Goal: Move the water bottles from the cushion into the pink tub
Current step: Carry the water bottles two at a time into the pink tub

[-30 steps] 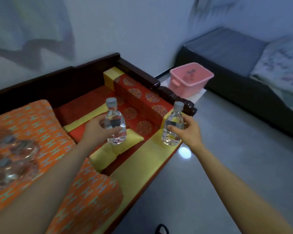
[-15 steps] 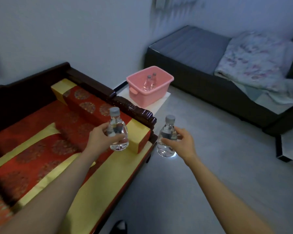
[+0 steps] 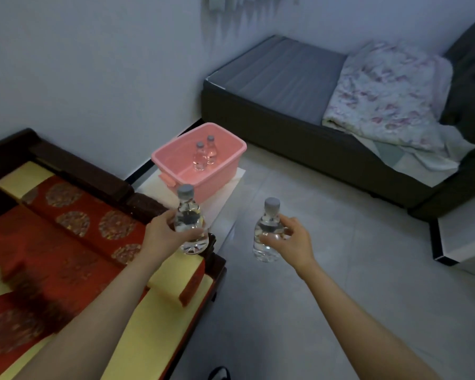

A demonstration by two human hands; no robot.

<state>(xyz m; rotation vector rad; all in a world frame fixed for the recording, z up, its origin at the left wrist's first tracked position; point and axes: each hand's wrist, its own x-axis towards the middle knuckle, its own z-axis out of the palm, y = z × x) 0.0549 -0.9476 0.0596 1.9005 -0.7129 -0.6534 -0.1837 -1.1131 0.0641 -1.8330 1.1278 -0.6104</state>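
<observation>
My left hand (image 3: 163, 235) grips a small clear water bottle (image 3: 188, 215) with a grey cap, held upright over the end of the wooden bench. In my right hand (image 3: 291, 241) is a second upright bottle (image 3: 268, 229), held over the floor. Ahead of both hands stands the pink tub (image 3: 225, 171) on a white mat. Two bottles (image 3: 203, 154) stand upright inside it near its far side. The cushion the bottles came from is out of view.
A dark wooden bench (image 3: 148, 202) with red and yellow cushions (image 3: 74, 229) fills the left. A dark sofa bed (image 3: 299, 105) with a floral blanket (image 3: 390, 97) lies at the back right. A white cabinet corner (image 3: 464, 237) sits at right. Grey tiled floor (image 3: 299, 311) lies between.
I have moved towards the tub, carrying both bottles upright. The orange patterned cushion with its remaining bottles has dropped out of view to the left, and the tub now looks closer.
</observation>
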